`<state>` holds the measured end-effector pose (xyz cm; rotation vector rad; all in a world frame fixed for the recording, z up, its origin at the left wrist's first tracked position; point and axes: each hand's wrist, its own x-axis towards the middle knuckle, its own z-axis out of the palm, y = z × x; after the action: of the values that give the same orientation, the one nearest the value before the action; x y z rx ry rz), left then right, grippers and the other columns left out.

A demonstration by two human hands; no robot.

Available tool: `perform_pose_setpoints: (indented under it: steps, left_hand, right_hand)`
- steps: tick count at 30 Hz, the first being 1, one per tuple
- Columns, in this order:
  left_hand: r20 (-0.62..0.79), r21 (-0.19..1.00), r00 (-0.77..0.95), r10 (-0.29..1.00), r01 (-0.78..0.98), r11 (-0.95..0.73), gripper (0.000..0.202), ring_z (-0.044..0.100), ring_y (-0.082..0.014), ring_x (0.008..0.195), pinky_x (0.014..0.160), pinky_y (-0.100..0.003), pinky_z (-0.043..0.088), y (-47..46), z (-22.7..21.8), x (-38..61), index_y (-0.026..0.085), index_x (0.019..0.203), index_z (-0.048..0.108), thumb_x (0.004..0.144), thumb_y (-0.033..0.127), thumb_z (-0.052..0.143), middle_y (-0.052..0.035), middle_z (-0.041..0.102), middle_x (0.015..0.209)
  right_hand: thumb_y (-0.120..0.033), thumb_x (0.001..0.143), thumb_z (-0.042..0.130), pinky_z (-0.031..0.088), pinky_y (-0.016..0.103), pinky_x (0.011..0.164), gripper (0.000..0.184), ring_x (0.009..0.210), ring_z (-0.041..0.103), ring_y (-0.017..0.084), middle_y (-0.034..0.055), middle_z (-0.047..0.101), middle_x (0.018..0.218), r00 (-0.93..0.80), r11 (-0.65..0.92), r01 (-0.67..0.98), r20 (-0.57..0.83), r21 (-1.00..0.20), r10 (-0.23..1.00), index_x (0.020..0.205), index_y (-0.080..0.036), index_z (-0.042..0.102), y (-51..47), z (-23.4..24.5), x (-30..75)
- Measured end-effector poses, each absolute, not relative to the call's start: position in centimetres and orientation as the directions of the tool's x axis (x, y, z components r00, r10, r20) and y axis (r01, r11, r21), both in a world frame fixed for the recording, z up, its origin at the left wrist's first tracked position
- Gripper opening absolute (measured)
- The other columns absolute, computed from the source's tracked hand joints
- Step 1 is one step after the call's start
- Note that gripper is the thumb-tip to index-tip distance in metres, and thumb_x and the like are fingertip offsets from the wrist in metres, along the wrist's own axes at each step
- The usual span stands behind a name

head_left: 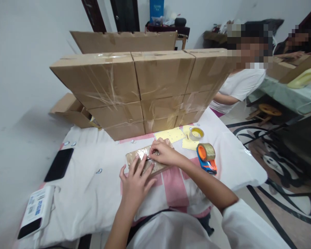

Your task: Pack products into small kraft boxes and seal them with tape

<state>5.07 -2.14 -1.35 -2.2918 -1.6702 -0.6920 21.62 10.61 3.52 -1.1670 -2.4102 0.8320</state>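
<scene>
Resting left hand (135, 185) with spread fingers on a flat, oblong cardboard box (159, 167), glossy with tape (143, 150), on the wrinkled, cloth-covered worktop (93, 197) before stacked, square-edged cartons (119, 83). Bunching right hand's (162, 153) fingers at the box's top; cannot tell whether pinching anything.

A dark door (126, 15) stands in the pale wall (28, 52), with a wooden stool (270, 110) on the panda-patterned floor (272, 163).

Lettering, none of it legible: slanting blue print (39, 204) on the white device (37, 211) at lower left of the frame, and small pale characters (157, 7) on the blue container (156, 14) at upper centre.
</scene>
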Motion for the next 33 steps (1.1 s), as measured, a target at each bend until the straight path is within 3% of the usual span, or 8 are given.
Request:
perform_pose_setpoints:
  steps: [7,10,13,16,21,25,30,33]
  left_hand:
    - [0.542,0.088,0.27,0.796,0.924,-0.373,0.028,0.058,-0.029,0.128,0.109,-0.053,0.019,-2.1,-1.6,5.2,0.034,0.126,0.065,0.098,0.033,0.06,0.0024,0.066,0.138]
    - [0.545,0.11,0.289,0.787,0.906,-0.409,0.03,0.061,-0.0263,0.126,0.111,-0.051,0.018,-1.8,-1.5,5.1,0.033,0.127,0.064,0.098,0.029,0.06,0.0028,0.07,0.13]
    - [0.538,0.153,0.281,0.794,0.894,-0.421,0.027,0.063,-0.0255,0.124,0.11,-0.05,0.019,-1.8,-1.4,5.0,0.032,0.125,0.064,0.099,0.028,0.06,0.0023,0.073,0.126]
    - [0.53,0.158,0.302,0.793,0.883,-0.442,0.027,0.063,-0.0252,0.123,0.11,-0.049,0.02,-2.0,-1.3,4.7,0.032,0.126,0.064,0.099,0.029,0.059,0.0023,0.072,0.126]
    - [0.553,0.184,0.318,0.77,0.855,-0.485,0.024,0.065,-0.0251,0.119,0.11,-0.048,0.023,-2.2,-1.3,4.4,0.031,0.123,0.066,0.1,0.031,0.057,0.0043,0.074,0.123]
    - [0.57,0.272,0.264,0.778,0.833,-0.481,0.027,0.065,-0.0245,0.118,0.112,-0.047,0.024,-2.1,-1.8,4.5,0.033,0.125,0.066,0.101,0.033,0.056,0.0045,0.075,0.12]
    - [0.557,0.346,0.221,0.801,0.814,-0.465,0.036,0.065,-0.0243,0.119,0.115,-0.047,0.022,-1.8,-2.9,4.6,0.036,0.133,0.063,0.098,0.038,0.06,0.003,0.077,0.116]
    - [0.558,0.311,0.239,0.795,0.828,-0.467,0.037,0.064,-0.0241,0.119,0.117,-0.046,0.02,-1.7,-3.1,4.1,0.034,0.134,0.063,0.097,0.037,0.061,0.0016,0.077,0.115]
  right_hand:
    - [-0.036,0.089,0.073,0.03,0.039,0.087,0.018,0.104,0.046,0.027,0.0078,0.055,0.105,-0.625,0.607,0.68,0.108,-0.411,0.773,0.088,-0.02,0.067,10.5,2.5,21.7]
    - [-0.047,0.083,0.078,0.034,0.04,0.085,0.039,0.105,0.045,0.032,0.0137,0.053,0.111,-0.509,0.536,0.789,0.17,-0.3,0.844,0.099,-0.016,0.061,11.1,2.4,21.7]
    - [-0.044,0.087,0.074,0.034,0.04,0.085,0.032,0.103,0.047,0.032,0.0139,0.056,0.109,-0.369,0.433,0.866,0.264,-0.25,0.891,0.097,-0.017,0.059,13.4,2.4,23.6]
    - [-0.034,0.091,0.067,0.034,0.038,0.085,0.015,0.103,0.051,0.03,0.011,0.061,0.104,-0.193,0.283,0.918,0.309,-0.279,0.931,0.091,-0.019,0.063,17.1,2.2,28.8]
    - [-0.025,0.088,0.059,0.037,0.032,0.074,0.014,0.081,0.058,0.023,0.0092,0.066,0.086,-0.004,0.073,0.938,0.199,-0.339,0.98,0.084,-0.016,0.07,22.6,1.3,41.5]
    - [-0.02,0.084,0.059,0.041,0.031,0.074,0.017,0.077,0.06,0.022,0.0106,0.069,0.083,-0.032,0.076,0.936,0.131,-0.344,0.991,0.084,-0.014,0.075,24.9,-0.4,47.9]
    - [-0.024,0.086,0.06,0.046,0.028,0.077,0.022,0.079,0.064,0.019,0.0099,0.075,0.097,-0.166,0.149,0.89,0.0,-0.431,0.986,0.094,-0.015,0.078,27.4,-3.6,49.3]
    - [-0.03,0.086,0.062,0.047,0.025,0.07,0.023,0.07,0.064,0.017,0.0057,0.076,0.084,-0.257,0.167,0.851,-0.116,-0.498,0.959,0.086,-0.015,0.079,28.6,-4.8,49.3]
